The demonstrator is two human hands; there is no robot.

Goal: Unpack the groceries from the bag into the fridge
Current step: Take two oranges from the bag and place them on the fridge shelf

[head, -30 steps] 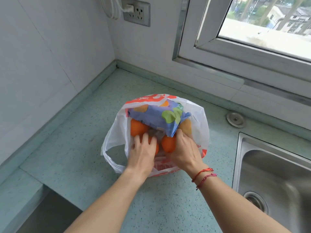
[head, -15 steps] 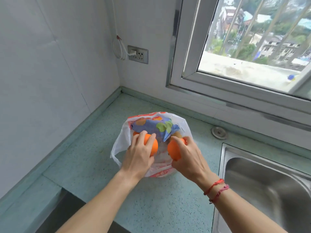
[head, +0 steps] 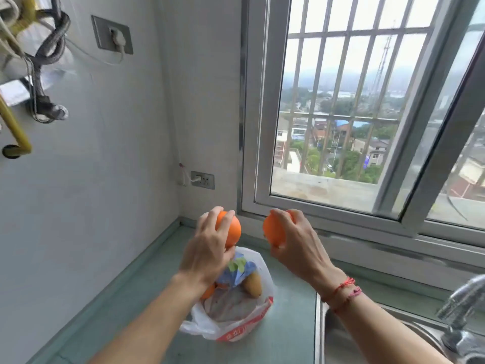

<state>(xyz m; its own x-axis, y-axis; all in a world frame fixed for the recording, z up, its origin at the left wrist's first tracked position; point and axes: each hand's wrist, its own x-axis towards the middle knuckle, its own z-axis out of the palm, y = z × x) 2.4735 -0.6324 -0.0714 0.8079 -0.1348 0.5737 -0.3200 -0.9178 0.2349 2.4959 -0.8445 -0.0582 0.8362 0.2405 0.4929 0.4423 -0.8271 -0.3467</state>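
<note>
A white plastic bag (head: pixel 236 329) with red print stands open on the green counter (head: pixel 286 334). Inside it I see a blue packet (head: pixel 236 270), a yellowish fruit (head: pixel 253 285) and part of another orange (head: pixel 208 291). My left hand (head: pixel 210 248) grips one orange (head: pixel 232 229) high above the bag. My right hand (head: pixel 294 240) grips a second orange (head: pixel 274 229) at the same height, to the right of the bag. The fridge is out of view.
A steel sink (head: pixel 367 337) with a tap (head: pixel 462 303) lies to the right. A barred window (head: pixel 349 122) fills the back wall. Wall sockets (head: pixel 202 179) and hanging cables (head: pixel 42 61) are on the left wall.
Both hands have lifted an orange each out of the bag and raised them well above it. My view has tilted up toward the window.
</note>
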